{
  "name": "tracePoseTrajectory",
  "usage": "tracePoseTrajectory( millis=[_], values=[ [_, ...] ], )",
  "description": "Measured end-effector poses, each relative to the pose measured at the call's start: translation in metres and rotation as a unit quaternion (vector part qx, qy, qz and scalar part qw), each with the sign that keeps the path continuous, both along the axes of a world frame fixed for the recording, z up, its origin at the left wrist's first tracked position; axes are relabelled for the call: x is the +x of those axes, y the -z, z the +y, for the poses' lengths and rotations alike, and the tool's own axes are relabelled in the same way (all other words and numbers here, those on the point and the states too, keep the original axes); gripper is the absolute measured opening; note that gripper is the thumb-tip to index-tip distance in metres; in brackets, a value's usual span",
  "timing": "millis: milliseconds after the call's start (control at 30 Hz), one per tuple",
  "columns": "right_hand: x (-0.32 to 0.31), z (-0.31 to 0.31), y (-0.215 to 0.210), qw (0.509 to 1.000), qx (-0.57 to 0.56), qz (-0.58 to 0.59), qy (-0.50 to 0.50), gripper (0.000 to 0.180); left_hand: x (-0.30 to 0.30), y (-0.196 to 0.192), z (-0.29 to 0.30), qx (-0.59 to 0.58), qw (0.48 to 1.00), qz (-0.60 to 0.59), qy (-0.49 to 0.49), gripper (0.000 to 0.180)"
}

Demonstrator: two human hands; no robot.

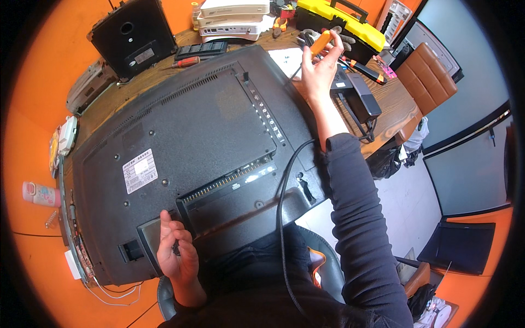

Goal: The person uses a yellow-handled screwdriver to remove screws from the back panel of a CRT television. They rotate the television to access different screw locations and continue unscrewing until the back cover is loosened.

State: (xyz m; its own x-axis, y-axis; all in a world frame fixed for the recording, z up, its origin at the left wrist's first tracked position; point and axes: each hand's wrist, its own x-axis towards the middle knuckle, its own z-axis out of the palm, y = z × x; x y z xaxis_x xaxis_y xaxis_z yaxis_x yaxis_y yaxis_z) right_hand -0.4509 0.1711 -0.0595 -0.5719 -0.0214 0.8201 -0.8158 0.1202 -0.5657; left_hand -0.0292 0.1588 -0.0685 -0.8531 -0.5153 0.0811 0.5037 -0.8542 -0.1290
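Observation:
A large black flat-screen TV (202, 120) lies back side up across the table in front of me. Reaching over its far right corner, my right hand (321, 74) grips a screwdriver (321, 42) by its orange-yellow handle, the thin shaft slanting down toward the tabletop. My left hand (179, 254) is at the TV's near edge, fingers curled in. A small dark bit shows between those fingers, too small to name. On the TV's back are a white label (140, 171) and a row of sockets (265, 115). A black cable (282, 202) runs over its near right part.
Behind the TV are a black-backed device (134, 41), stacked white boxes (232, 19), a red-handled screwdriver (187, 62) and pliers (279, 26). A yellow and black toolbox (350, 24) and gloves (342, 38) are beyond my right hand. A brown chair (426, 79) stands at right.

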Motion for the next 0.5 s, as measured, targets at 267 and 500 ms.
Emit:
tracePoseTrajectory(
  millis=[267, 500],
  values=[
    [0.006, 0.011, -0.011, 0.996, -0.084, -0.038, 0.016, 0.061, 0.001, -0.001, 0.000, 0.000, 1.000, -0.008, -0.005, 0.041],
    [0.018, 0.016, -0.036, 0.954, -0.239, -0.105, -0.146, 0.059, -0.007, -0.005, 0.002, -0.004, 0.999, -0.036, -0.033, 0.040]
  ],
)
